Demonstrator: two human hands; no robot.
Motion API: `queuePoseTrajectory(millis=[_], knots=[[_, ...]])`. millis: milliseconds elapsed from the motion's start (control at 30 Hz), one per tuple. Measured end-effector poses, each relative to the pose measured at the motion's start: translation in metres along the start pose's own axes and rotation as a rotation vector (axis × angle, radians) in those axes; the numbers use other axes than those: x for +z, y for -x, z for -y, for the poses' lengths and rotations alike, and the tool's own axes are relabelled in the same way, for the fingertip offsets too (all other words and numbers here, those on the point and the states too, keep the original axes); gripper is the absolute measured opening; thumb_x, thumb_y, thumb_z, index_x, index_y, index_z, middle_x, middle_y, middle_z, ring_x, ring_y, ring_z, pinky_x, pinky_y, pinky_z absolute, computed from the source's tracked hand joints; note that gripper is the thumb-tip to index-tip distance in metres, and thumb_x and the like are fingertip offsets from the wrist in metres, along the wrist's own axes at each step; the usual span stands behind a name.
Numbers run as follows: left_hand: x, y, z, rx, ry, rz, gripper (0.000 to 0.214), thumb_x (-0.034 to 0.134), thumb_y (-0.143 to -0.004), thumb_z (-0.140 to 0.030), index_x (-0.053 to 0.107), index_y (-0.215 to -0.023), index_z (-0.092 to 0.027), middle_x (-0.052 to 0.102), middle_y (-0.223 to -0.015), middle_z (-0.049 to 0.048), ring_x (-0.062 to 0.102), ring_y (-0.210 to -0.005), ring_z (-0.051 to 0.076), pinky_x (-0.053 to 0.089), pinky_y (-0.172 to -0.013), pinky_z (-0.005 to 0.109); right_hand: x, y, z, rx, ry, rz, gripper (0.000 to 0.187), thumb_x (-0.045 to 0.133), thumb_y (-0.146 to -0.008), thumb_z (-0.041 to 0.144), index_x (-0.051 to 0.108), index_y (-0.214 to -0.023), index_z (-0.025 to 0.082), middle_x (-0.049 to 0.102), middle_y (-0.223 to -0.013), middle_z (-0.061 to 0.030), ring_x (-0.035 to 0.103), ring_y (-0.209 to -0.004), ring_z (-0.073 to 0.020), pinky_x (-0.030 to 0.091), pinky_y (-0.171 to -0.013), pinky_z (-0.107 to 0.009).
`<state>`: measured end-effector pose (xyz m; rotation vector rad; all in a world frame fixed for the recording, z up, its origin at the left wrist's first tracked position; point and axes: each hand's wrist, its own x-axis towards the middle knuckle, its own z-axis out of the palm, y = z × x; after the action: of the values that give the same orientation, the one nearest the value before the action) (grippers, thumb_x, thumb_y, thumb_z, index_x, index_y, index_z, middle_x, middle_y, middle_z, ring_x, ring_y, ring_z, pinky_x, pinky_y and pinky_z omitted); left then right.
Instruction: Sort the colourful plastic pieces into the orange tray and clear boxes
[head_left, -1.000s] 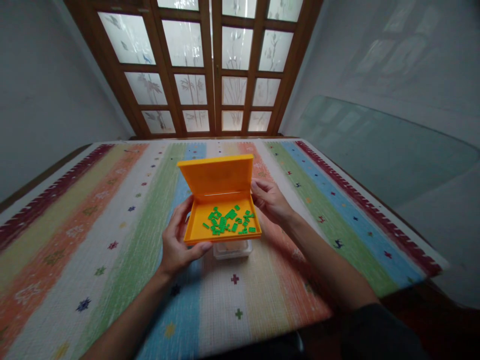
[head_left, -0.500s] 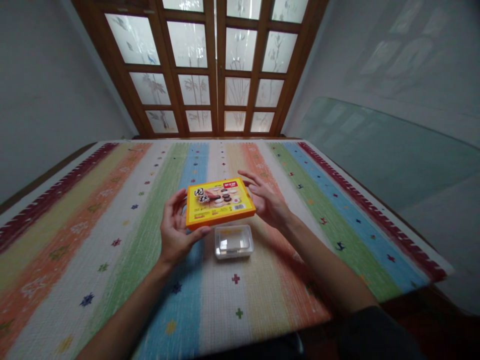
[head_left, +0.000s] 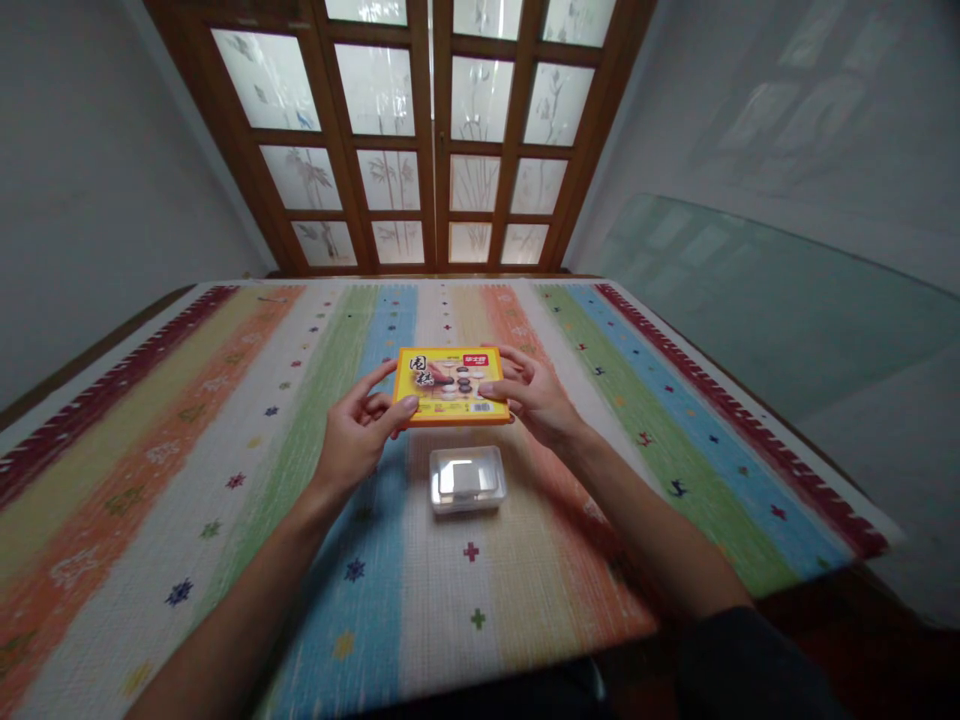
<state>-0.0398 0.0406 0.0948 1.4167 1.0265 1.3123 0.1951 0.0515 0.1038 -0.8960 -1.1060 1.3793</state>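
Note:
A flat yellow box [head_left: 442, 385] with an orange edge is raised above the table, its printed face with pictures of black and white Go stones turned up toward me. My left hand [head_left: 358, 425] grips its left end, thumb on the lower left corner. At the right end my right hand [head_left: 541, 398] holds it too, thumb lying on the printed face. The fingers behind the box are partly hidden. Just below it, on the cloth, sits a small clear plastic case [head_left: 468, 482] that neither hand touches; its contents are hard to make out.
A striped woven cloth [head_left: 300, 560] covers the table, whose near edge runs along the bottom. Wooden doors [head_left: 431, 150] with frosted panes stand at the far end. A glass panel [head_left: 750, 300] leans on the right wall.
The box has shifted slightly right and up and tilted more toward me. My right hand has closed on its right end, thumb now on top. The clear case has stayed put.

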Motion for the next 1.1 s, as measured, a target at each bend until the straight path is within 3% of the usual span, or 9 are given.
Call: queuePoseTrajectory(millis=[167,367,533,700,967,1100], knots=[[0.003,-0.008,0.008,-0.028,-0.006,-0.012,0.067,0.084,-0.073,-0.049,0.064,-0.125,-0.013,0.065,-0.065,-0.0014,0.056,-0.053,0.013,0.044,-0.051,0.024,-0.002,-0.005,-0.005,-0.07,0.118,-0.111,0.068,0.091,-0.058,0.033,0.067,-0.121,0.021,0.074,-0.113,-0.007,0.07,-0.085,-0.0211,0.055,-0.059,-0.028],[-0.001,-0.024,0.039,-0.022,-0.181,0.019,0.055,0.084,-0.07,-0.051,0.067,-0.108,-0.014,0.074,-0.08,0.0071,0.069,-0.072,0.022,0.054,-0.065,0.032,-0.013,-0.009,-0.033,-0.069,0.347,-0.282,0.048,0.087,-0.063,0.048,0.07,-0.093,0.015,0.075,-0.084,-0.0086,0.064,-0.062,-0.0165,0.046,-0.049,-0.027],[-0.005,-0.024,0.069,0.087,-0.507,0.093,0.039,0.076,-0.076,-0.051,0.074,-0.095,-0.017,0.073,-0.084,0.0115,0.065,-0.071,0.026,0.051,-0.07,0.039,-0.028,-0.007,-0.064,-0.05,0.515,-0.257,0.039,0.082,-0.068,0.047,0.071,-0.087,0.014,0.073,-0.083,-0.0096,0.063,-0.065,-0.0165,0.049,-0.058,-0.03],[-0.005,-0.016,0.09,0.159,-0.734,0.164,0.035,0.064,-0.085,-0.048,0.074,-0.095,-0.017,0.072,-0.086,0.0122,0.062,-0.082,0.029,0.05,-0.081,0.045,-0.037,-0.007,-0.089,-0.048,0.669,-0.211,0.035,0.075,-0.074,0.047,0.072,-0.087,0.015,0.072,-0.082,-0.0069,0.061,-0.068,-0.0166,0.048,-0.063,-0.03],[-0.001,-0.013,0.093,0.089,-0.932,0.257,0.037,0.054,-0.093,-0.048,0.071,-0.096,-0.015,0.066,-0.086,0.0094,0.059,-0.088,0.027,0.048,-0.088,0.043,-0.043,-0.009,-0.103,-0.099,0.967,-0.191,0.032,0.07,-0.082,0.044,0.075,-0.092,0.014,0.072,-0.088,-0.01,0.063,-0.079,-0.0223,0.049,-0.074,-0.036],[-0.015,-0.012,0.084,0.056,-0.841,0.201,0.042,0.043,-0.097,-0.043,0.07,-0.107,-0.013,0.069,-0.098,0.0124,0.061,-0.094,0.027,0.048,-0.092,0.045,-0.052,-0.002,-0.093,-0.134,0.887,-0.25,0.035,0.063,-0.086,0.047,0.072,-0.099,0.016,0.069,-0.095,-0.011,0.062,-0.084,-0.0226,0.05,-0.078,-0.038]])
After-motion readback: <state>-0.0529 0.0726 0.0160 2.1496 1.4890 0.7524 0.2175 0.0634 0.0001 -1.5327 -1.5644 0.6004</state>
